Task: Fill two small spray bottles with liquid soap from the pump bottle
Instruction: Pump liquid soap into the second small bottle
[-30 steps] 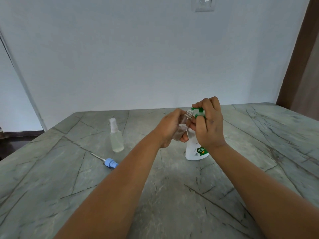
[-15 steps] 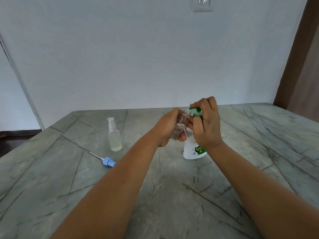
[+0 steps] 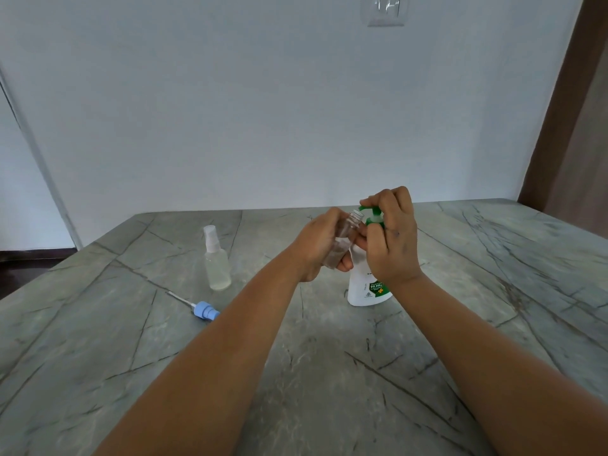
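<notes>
— How many small spray bottles?
— Two. One open bottle (image 3: 340, 243), tilted, gripped in left hand (image 3: 320, 245) at green pump head (image 3: 371, 213). One capped spray bottle (image 3: 216, 260) standing on table (image 3: 329, 373).
— Right hand (image 3: 391, 235)?
— Curled over pump bottle (image 3: 367, 287).
— Loose tops?
— One blue sprayer (image 3: 204, 310), lying flat.

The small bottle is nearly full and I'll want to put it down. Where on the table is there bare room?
Free: the near table between both forearms, and the wide stretch right of the pump bottle. Also the left edge, beyond the blue spray cap. Crowded: the strip from the capped spray bottle and cap across to the pump bottle.
</notes>
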{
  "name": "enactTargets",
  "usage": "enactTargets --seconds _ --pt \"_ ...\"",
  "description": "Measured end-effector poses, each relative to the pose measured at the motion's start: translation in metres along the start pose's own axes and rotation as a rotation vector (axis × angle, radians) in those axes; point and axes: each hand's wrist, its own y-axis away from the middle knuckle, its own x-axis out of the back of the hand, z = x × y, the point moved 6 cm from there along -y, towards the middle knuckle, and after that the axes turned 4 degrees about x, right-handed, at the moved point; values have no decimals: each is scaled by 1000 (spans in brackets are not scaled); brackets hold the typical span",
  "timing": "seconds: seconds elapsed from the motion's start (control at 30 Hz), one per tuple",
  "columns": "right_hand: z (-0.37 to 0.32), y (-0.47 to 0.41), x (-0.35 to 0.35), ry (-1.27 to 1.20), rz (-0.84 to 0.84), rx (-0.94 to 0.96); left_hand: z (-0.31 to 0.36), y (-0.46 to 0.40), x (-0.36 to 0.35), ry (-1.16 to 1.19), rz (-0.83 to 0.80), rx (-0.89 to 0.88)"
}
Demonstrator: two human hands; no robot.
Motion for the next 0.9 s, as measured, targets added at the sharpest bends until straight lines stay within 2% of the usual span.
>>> enactTargets --seconds 0.73,0.9 --pt "3 -1 1 -13 31 -35 -1 1 -1 6 -5 10" --pt "0 2 0 10 -12 -7 0 1 0 4 -4 6"
